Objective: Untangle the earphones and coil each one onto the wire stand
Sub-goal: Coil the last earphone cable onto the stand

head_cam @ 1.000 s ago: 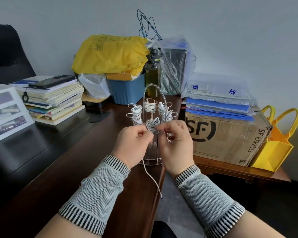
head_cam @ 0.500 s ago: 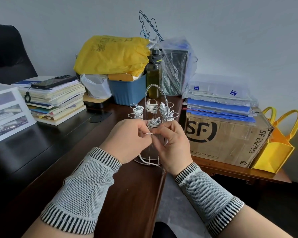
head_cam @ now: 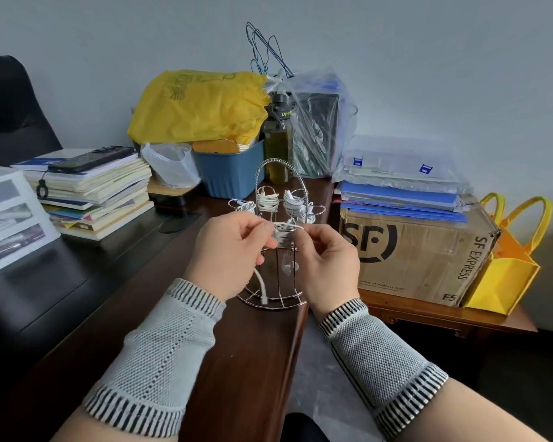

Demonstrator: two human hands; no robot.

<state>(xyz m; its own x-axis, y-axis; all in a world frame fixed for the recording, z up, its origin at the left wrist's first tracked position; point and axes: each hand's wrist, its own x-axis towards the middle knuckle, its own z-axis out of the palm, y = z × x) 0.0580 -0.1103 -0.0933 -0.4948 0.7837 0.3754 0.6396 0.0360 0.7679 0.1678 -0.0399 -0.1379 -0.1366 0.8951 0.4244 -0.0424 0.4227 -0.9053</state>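
Both hands pinch one white earphone cable (head_cam: 286,225) at the near arm of the wire stand (head_cam: 276,237): left hand (head_cam: 229,256) feeding, right hand (head_cam: 328,266) guiding. Best keep the turns snug and tuck the loose tail. Right, the cardboard box (head_cam: 415,253) reads "SF EXPRESS"; farther back, the bottle (head_cam: 278,145) shows "UP-T".

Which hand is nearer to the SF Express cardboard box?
Right. The right hand is just beside the cardboard box; the left hand is further away, across the wire stand.
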